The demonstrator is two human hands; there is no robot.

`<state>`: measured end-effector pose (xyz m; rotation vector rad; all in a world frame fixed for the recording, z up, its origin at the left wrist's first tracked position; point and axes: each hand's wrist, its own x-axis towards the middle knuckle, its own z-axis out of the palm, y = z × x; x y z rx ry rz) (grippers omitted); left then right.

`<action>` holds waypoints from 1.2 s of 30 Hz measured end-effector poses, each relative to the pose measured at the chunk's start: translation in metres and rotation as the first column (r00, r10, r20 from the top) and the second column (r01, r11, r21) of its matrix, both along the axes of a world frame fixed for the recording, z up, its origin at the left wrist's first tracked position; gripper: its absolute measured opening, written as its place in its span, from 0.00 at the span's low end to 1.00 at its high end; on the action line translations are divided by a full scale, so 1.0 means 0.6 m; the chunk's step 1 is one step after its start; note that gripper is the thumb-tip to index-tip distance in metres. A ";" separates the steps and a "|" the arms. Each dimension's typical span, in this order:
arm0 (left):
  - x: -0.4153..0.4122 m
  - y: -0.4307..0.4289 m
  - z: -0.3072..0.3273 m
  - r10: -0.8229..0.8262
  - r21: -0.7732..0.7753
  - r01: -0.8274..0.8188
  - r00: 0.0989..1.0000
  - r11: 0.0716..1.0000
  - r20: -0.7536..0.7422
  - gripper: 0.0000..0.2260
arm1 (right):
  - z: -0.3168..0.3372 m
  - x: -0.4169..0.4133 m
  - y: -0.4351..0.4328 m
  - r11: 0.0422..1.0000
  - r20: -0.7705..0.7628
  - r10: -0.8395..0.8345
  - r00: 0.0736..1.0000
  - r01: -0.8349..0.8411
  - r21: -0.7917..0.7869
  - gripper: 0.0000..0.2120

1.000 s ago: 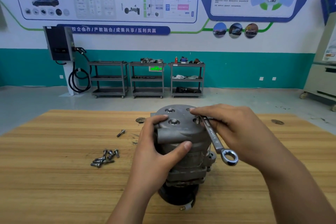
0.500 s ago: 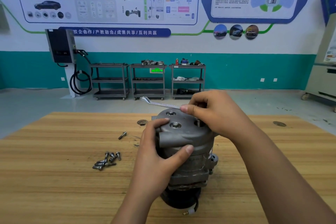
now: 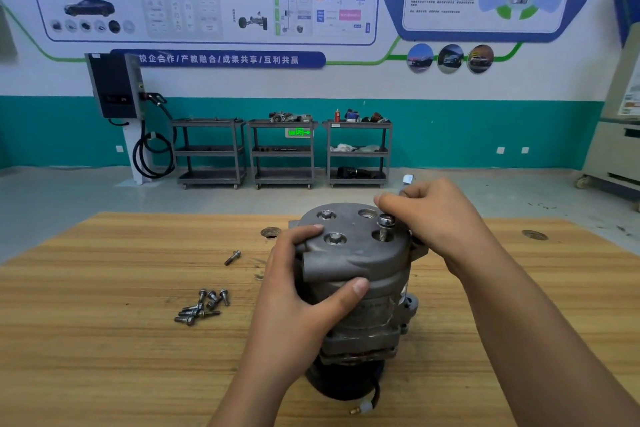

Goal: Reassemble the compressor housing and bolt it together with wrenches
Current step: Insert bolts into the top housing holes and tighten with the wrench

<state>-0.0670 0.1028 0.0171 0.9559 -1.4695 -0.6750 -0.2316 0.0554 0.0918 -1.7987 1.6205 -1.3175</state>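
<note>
The grey compressor housing stands upright on the wooden table. My left hand grips its left side, thumb across the front. On the top face two bolts sit flush and one bolt stands raised in the right hole. My right hand is curled just behind that bolt and holds the wrench; only the tool's end shows above the fingers. Whether the wrench sits on the bolt head I cannot tell.
A pile of several loose bolts lies left of the housing, and a single bolt lies farther back. Two round holes mark the tabletop. Three metal carts stand at the far wall.
The wrench swung from pointing toward me, round to the left, then behind my right hand. The raised bolt has come into view. My left hand kept its grip.
</note>
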 end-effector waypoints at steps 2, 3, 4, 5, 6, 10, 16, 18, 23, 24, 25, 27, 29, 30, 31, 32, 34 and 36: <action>0.000 0.000 -0.001 -0.007 0.005 0.007 1.000 1.000 -0.007 0.27 | -0.012 -0.005 0.003 0.999 0.041 -0.041 0.998 0.041 0.015 0.18; 0.000 0.000 -0.001 -0.010 0.005 0.010 1.000 1.000 -0.011 0.27 | -0.018 -0.006 0.003 0.999 0.120 -0.041 0.992 0.037 0.039 0.20; 0.000 0.000 -0.002 -0.011 0.004 0.011 1.000 1.000 -0.014 0.28 | -0.023 -0.007 0.000 0.997 0.230 -0.024 0.973 0.005 0.082 0.25; 0.000 -0.001 -0.002 -0.013 0.005 0.013 1.000 1.000 -0.015 0.28 | -0.028 -0.006 -0.004 0.991 0.344 -0.004 0.939 -0.042 0.126 0.30; 0.001 -0.002 -0.002 -0.015 0.004 0.015 1.000 1.000 -0.015 0.28 | -0.032 -0.006 -0.009 0.984 0.443 0.016 0.896 -0.092 0.151 0.34; 0.002 -0.003 -0.003 -0.015 -0.014 0.015 1.000 1.000 -0.025 0.28 | -0.035 -0.026 -0.035 0.974 0.715 0.072 0.695 -0.203 0.099 0.31; 0.007 -0.003 -0.004 -0.032 -0.027 0.030 0.998 0.999 -0.061 0.27 | -0.029 -0.052 -0.059 0.936 0.901 0.218 0.375 -0.341 -0.085 0.06; 0.007 -0.004 -0.003 -0.035 -0.027 0.034 0.998 0.999 -0.053 0.27 | -0.037 -0.051 -0.056 0.924 0.932 0.260 0.252 -0.344 -0.165 0.09; 0.005 -0.004 -0.001 -0.024 -0.022 0.023 0.999 0.999 -0.031 0.27 | -0.063 -0.054 -0.015 0.933 0.932 0.346 0.106 -0.137 -0.331 0.11; 0.005 -0.003 0.000 -0.021 -0.022 0.020 0.999 1.000 -0.029 0.27 | -0.069 -0.054 -0.001 0.929 0.921 0.369 0.125 -0.077 -0.361 0.10; 0.004 -0.003 0.000 -0.021 -0.022 0.021 0.999 1.000 -0.031 0.27 | -0.076 -0.053 0.015 0.917 0.904 0.395 0.161 -0.014 -0.399 0.10; 0.004 -0.001 0.001 -0.021 -0.023 0.021 0.999 1.000 -0.031 0.27 | -0.089 -0.046 0.048 0.854 0.841 0.465 0.276 0.110 -0.508 0.08; 0.004 -0.001 0.001 -0.016 -0.020 0.015 1.000 1.000 -0.021 0.28 | -0.103 -0.028 0.080 0.734 0.723 0.498 0.479 0.210 -0.646 0.04; 0.003 -0.001 0.001 -0.011 -0.015 0.011 1.000 1.000 -0.016 0.27 | -0.108 -0.016 0.094 0.656 0.643 0.462 0.611 0.253 -0.712 0.03; 0.002 -0.001 0.000 -0.004 -0.011 0.004 1.000 1.000 -0.010 0.27 | -0.112 -0.005 0.105 0.570 0.550 0.401 0.733 0.270 -0.776 0.04; 0.002 -0.001 0.000 0.007 -0.013 -0.007 1.000 1.000 -0.001 0.27 | -0.114 0.005 0.114 0.487 0.443 0.340 0.830 0.247 -0.838 0.04; 0.000 -0.001 0.000 0.029 -0.026 -0.028 0.999 0.999 0.024 0.27 | -0.109 0.020 0.126 0.392 0.179 0.247 0.952 0.070 -0.917 0.05; -0.003 -0.003 0.000 0.046 -0.031 -0.044 0.998 0.999 0.046 0.26 | -0.086 0.031 0.127 0.410 -0.094 0.153 0.984 -0.150 -0.900 0.06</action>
